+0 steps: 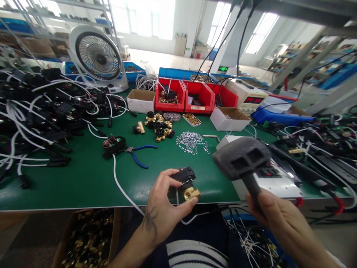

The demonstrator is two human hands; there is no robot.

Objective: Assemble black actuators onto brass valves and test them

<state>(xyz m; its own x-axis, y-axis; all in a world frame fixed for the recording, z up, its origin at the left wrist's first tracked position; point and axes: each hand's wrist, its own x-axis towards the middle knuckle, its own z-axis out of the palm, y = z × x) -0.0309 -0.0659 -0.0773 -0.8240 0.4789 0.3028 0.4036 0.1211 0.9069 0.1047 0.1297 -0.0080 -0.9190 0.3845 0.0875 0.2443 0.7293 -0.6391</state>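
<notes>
My left hand (pixel 164 203) grips a valve (pixel 187 182) near the front edge of the green bench. This valve has a black plastic actuator on top, a brass body below and a white cable hanging down. In my right hand (pixel 275 212) is a black mallet (pixel 242 158), its head raised to the right of the valve and apart from it. Beyond the valve lies a pile of small metal clips (pixel 192 141). Blue-handled pliers (pixel 141 154) rest to the left, touching an opened black actuator (pixel 114 146) with its circuit board showing.
Brass valve bodies (pixel 157 124) cluster mid-bench, before red bins (pixel 170 95). A white box (pixel 230 119) stands right of them. Cabled actuators (pixel 41 111) heap up at left, near a fan (pixel 97 56). Below the bench edge sits a carton (pixel 115 230) of brass parts.
</notes>
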